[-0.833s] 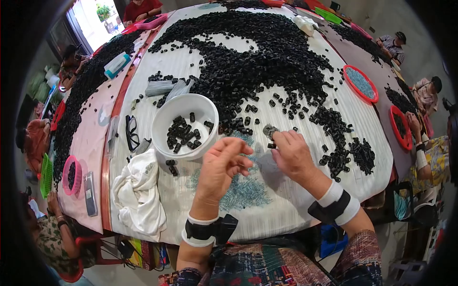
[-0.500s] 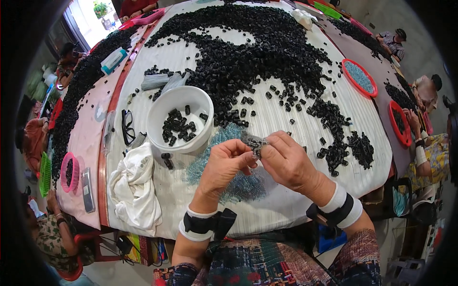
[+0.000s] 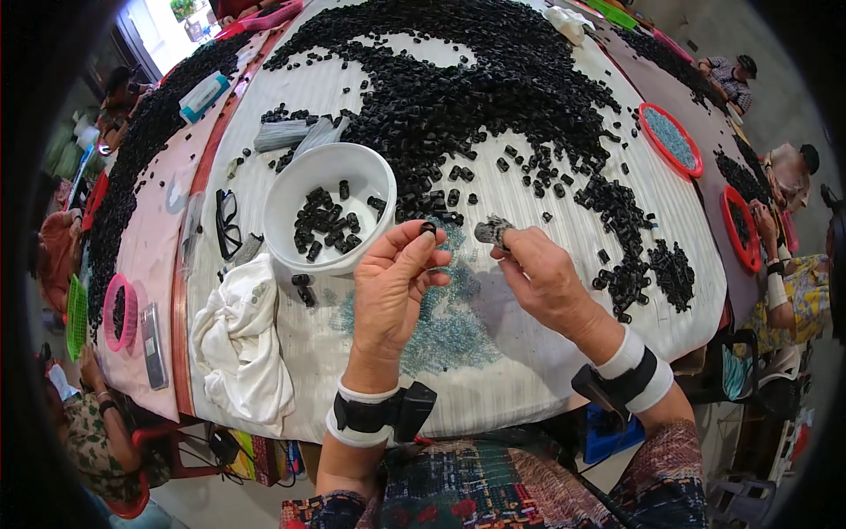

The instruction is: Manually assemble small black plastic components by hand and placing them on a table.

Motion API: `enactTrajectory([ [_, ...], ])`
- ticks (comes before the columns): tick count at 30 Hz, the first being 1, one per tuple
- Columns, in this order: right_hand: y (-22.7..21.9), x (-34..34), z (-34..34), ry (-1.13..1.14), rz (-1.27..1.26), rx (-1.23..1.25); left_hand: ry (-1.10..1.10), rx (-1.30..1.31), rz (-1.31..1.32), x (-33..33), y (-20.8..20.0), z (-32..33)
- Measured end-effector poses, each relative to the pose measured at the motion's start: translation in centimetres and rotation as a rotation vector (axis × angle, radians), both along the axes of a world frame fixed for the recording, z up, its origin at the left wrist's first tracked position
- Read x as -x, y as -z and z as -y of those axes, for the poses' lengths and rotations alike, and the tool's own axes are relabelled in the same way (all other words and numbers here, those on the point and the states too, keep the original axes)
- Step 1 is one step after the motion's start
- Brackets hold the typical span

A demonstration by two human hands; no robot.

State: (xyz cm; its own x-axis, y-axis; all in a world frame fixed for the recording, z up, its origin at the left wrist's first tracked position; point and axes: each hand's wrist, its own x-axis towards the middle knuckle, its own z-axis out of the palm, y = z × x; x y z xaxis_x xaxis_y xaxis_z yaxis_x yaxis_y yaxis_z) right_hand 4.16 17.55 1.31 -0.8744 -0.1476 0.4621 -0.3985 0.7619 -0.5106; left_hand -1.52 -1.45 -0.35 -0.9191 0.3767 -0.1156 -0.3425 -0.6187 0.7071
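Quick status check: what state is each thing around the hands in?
Left hand: pinching a black part
Right hand: holding a grey bundle
White bowl: partly filled with black parts
Blue pieces: spread loose on the table
White cloth: crumpled
Upper-right red basket: holding more blue pieces

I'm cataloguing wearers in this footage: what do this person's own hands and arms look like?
The left hand and right hand are gloveless. On each side, a white wristband shows around a black strap bearing a dark boxy piece. The sleeves are dark with a multicoloured pattern.
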Motion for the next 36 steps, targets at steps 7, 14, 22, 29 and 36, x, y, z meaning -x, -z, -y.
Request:
enactTrajectory([
  [7, 2.4, 2.5, 0.9, -0.003, 0.029, -0.228, 0.024, 0.019, -0.027, -0.1, 0.0, -0.2],
  [14, 0.8, 1.4, 0.5, 0.024, -0.063, -0.087, 0.095, 0.188, -0.043, -0.7, -0.5, -0.6],
  [22, -4.7, -0.8, 1.3, -0.062, -0.177, -0.105, 0.156, 0.347, -0.218, -1.7, -1.2, -1.1],
  [29, -4.3, -0.5, 1.4, -0.128, -0.198, -0.229, 0.131, 0.437, -0.331, -1.7, -0.7, -1.1],
  [36, -3.2, -0.8, 1.5, -0.076, -0.124, 0.042, 0.197, 0.339, -0.219, -1.9, -1.2, -1.2],
])
